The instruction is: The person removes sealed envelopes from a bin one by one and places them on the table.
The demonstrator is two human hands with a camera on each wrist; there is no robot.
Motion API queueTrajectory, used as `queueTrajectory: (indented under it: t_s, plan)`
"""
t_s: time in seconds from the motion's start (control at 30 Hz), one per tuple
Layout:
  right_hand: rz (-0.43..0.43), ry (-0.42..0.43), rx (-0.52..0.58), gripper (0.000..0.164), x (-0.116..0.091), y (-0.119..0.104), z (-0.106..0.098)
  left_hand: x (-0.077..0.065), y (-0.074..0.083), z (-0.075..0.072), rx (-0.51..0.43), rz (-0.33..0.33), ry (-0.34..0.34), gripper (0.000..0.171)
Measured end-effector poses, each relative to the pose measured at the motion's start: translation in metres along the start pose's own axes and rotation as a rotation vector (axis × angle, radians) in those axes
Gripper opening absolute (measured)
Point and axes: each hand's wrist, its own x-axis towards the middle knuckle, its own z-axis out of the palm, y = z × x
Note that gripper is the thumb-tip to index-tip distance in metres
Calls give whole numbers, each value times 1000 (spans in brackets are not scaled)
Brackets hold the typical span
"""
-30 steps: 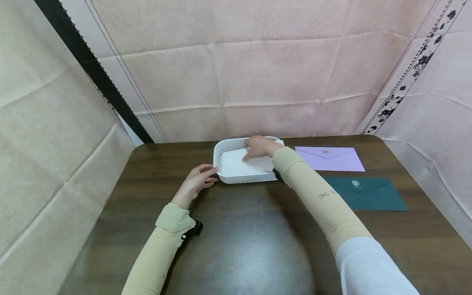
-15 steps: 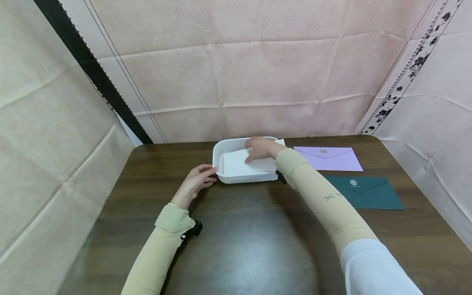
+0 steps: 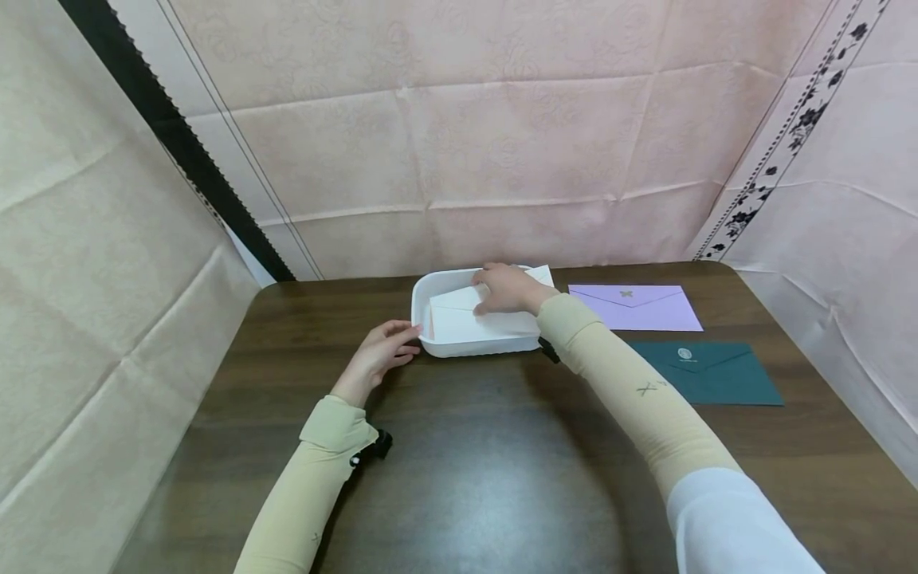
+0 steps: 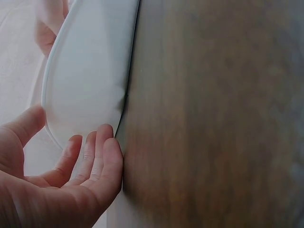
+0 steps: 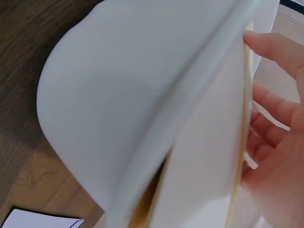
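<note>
A white tray point(image 3: 466, 350) with rounded corners stands at the table's far edge. Inside it lies a white envelope point(image 3: 448, 324), its far right corner sticking up over the rim. My right hand point(image 3: 508, 288) reaches over the tray and grips the envelope across its width. In the right wrist view, the thumb tip touches the envelope's thin yellowish edge point(image 5: 244, 118), with the other fingers farther along. My left hand point(image 3: 380, 351) rests against the tray's near left corner; in the left wrist view its thumb point(image 4: 33, 121) touches the rim and its relaxed fingertips meet the outer wall.
To the right of the tray, a lilac envelope point(image 3: 634, 309) lies flat on the brown wooden table point(image 3: 459, 478). Nearer to me is a dark green envelope point(image 3: 710, 379), partly behind my right forearm. Pale patterned cloth point(image 3: 459, 159) hangs behind the table and along both sides.
The white envelope's far right corner has risen higher above the rim, with my right hand gripping it. My left hand has stayed at the tray's corner.
</note>
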Motion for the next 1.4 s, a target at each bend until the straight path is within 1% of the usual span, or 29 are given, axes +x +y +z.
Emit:
queueTrajectory:
  t_s: [0.2, 0.43, 0.67, 0.8, 1.0, 1.17, 1.4]
  plan:
    - [-36, 64, -21, 60, -2, -1, -2, 0, 0, -1, 0, 2, -6, 56]
    - [-83, 152, -58, 59, -10, -4, -10, 0, -1, -2, -4, 0, -3, 58]
    - [-55, 200, -20, 59, -14, -5, -20, -1, -2, -4, 0, -3, 5, 58]
    - [-55, 230, 10, 58, -19, -2, -23, -1, -2, -4, -3, 6, 6, 56]
    - [-56, 253, 7, 59, -30, 7, -22, 1, -2, 0, 0, 9, -16, 57]
    - [-65, 260, -1, 58, -38, 8, -24, 1, -2, 1, -5, 9, -10, 57]
    - [-56, 247, -1, 56, -43, 10, -22, 1, -3, -2, -5, 8, -12, 59]
